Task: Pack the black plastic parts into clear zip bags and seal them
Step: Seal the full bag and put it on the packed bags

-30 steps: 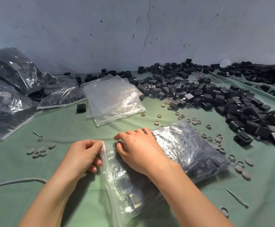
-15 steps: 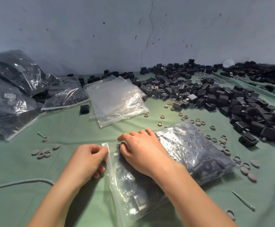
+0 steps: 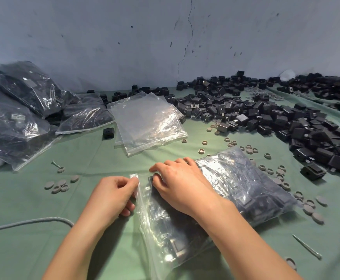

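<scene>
Your left fingers [image 3: 133, 181] pinch zip strip at far corner of filled bag [image 3: 235, 190] on tabletop [image 3: 33, 249] — grip barely shifted from a second ago. Right hand [image 3: 181, 184] presses parts flat, grasping nothing — seal not yet run.

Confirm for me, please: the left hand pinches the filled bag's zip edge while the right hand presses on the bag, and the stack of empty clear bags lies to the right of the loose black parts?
Not quite. The head view shows the empty clear bags lying to the left of the loose black parts, not the right. The rest holds: the left hand pinches the filled bag at its zip edge, and the right hand presses on the bag.
</scene>
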`<state>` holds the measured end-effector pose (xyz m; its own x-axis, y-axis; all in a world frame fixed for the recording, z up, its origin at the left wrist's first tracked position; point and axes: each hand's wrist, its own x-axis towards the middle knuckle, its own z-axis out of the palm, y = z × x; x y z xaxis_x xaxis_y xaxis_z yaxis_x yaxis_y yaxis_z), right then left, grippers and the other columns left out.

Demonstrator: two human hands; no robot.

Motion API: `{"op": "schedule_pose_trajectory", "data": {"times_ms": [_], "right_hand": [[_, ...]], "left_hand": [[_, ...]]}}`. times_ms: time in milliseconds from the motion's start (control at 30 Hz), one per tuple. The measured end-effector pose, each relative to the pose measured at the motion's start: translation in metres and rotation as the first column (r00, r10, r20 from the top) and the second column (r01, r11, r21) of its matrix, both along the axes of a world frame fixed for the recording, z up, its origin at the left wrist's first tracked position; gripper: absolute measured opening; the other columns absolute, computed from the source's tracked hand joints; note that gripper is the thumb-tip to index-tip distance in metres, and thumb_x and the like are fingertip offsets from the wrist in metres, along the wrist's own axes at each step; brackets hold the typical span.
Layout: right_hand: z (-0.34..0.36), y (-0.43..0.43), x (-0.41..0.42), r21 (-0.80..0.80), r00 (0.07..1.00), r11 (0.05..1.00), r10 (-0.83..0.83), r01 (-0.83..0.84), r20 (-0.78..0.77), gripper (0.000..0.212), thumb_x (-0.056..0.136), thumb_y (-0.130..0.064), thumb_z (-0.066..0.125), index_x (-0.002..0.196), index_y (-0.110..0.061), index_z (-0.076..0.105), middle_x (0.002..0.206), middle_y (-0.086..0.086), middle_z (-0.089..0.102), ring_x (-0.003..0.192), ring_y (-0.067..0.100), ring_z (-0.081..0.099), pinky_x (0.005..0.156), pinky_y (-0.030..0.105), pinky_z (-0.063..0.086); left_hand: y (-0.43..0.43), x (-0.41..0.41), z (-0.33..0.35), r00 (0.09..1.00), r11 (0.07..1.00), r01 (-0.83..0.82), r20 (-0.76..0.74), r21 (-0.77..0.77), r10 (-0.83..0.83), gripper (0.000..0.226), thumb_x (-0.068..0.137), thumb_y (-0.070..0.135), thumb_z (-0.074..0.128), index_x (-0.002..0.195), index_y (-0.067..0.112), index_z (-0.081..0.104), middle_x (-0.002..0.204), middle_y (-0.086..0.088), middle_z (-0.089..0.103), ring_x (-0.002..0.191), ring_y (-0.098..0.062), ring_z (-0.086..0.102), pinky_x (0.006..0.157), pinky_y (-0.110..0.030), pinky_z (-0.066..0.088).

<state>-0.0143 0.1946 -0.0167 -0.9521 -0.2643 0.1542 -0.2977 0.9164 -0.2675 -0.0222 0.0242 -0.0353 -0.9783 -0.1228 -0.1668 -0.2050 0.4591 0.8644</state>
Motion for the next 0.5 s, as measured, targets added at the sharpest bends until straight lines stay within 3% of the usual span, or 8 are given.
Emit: {"op": "schedule_pose_trajectory", "data": {"times_ms": [167,333,500], "right_hand": [[0.0005,-0.0001,0.0003,0.013,1.000,1.000,-0.001,0.001,-0.008,0.038,0.103,-0.038,0.034,0.133,-0.031,0.056,0.122,-0.003,0.066,0.113,0.024,0.055,0.108,0.041,0.029],[0.0000,-0.0003,0.0006,0.024,1.000,1.000,0.001,-0.001,-0.005,0.038,0.103,-0.038,0.033,0.132,-0.031,0.056,0.122,-0.003,0.066,0.113,0.025,0.055,0.108,0.042,0.029],[-0.0005,-0.0002,0.0007,0.008,1.000,1.000,0.005,-0.005,-0.011,0.038,0.103,-0.039,0.034,0.132,-0.031,0.057,0.121,-0.004,0.067,0.111,0.023,0.056,0.108,0.041,0.029]], "left_hand": [[-0.0005,-0.0008,-0.0021,1.000,1.000,0.004,-0.025,-0.014,-0.004,0.039,0.095,0.029,0.061,0.061,0.010,0.063,0.044,-0.002,0.057,0.040,-0.017,0.054,0.046,-0.023,0.046],[0.0053,0.0022,-0.0009,0.997,0.999,-0.011,-0.072,-0.044,0.008,0.043,0.093,0.022,0.060,0.052,0.013,0.059,0.039,0.001,0.053,0.031,-0.008,0.047,0.035,-0.014,0.036],[0.0012,0.0037,0.0006,0.998,0.998,0.013,-0.065,-0.064,-0.017,0.041,0.095,0.031,0.061,0.061,0.008,0.064,0.042,-0.004,0.058,0.032,-0.014,0.047,0.035,-0.017,0.036]]}}
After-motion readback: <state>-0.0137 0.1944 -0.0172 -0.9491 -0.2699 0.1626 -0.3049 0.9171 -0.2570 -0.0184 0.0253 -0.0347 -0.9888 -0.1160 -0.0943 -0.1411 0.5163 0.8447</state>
